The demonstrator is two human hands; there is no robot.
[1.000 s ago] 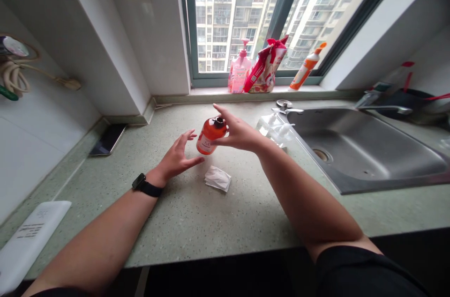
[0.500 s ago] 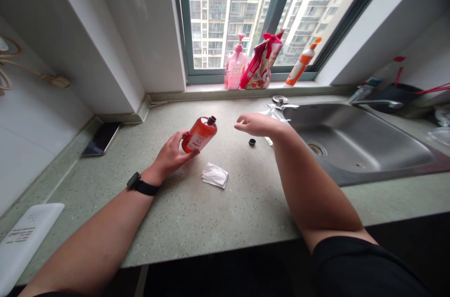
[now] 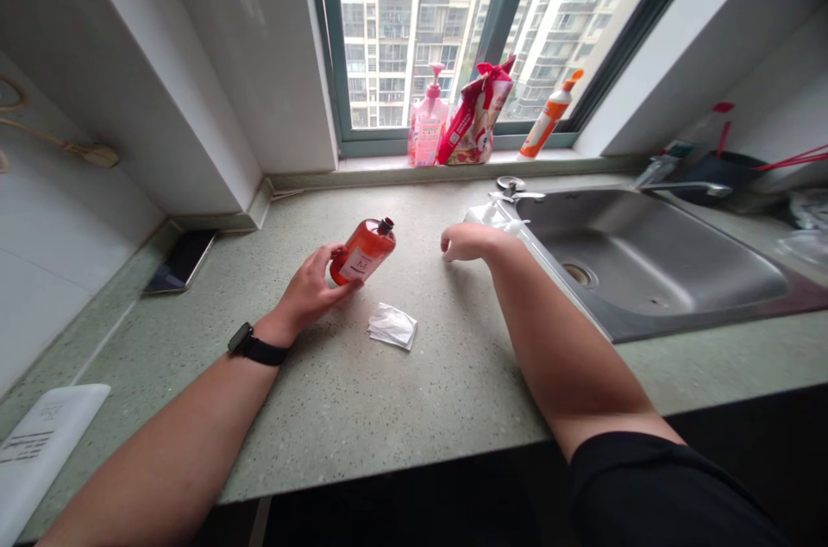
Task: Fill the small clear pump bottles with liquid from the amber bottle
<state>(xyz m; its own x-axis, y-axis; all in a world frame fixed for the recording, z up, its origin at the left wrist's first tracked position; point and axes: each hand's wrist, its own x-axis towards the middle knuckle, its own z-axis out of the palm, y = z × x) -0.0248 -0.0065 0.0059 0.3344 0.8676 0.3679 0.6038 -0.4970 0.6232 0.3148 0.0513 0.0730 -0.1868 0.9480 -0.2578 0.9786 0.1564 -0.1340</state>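
Note:
An orange-red bottle (image 3: 363, 254) with a white label marked "M" leans to the right over the counter, its dark neck uncapped. My left hand (image 3: 316, 281) is wrapped round its lower left side, thumb in front. To the right, low over the counter, my right hand (image 3: 467, 242) has its fingers curled down where the small black bottle cap lay. The cap itself is hidden by the fingers. Between and below the hands lies a folded white tissue (image 3: 392, 326). White pump heads (image 3: 495, 213) lie behind my right hand, partly covered by it.
The steel sink (image 3: 647, 262) is on the right, a drain stopper (image 3: 511, 183) behind its left corner. On the windowsill stand a pink pump bottle (image 3: 427, 128), a red pouch (image 3: 477, 120) and an orange-white bottle (image 3: 549, 117). A phone (image 3: 181, 262) lies at left, a white flat object (image 3: 52, 443) nearer.
My right hand has lowered and curled its fingers at the spot of the black cap, which is out of sight. My left hand keeps the bottle tilted; the view has shifted slightly.

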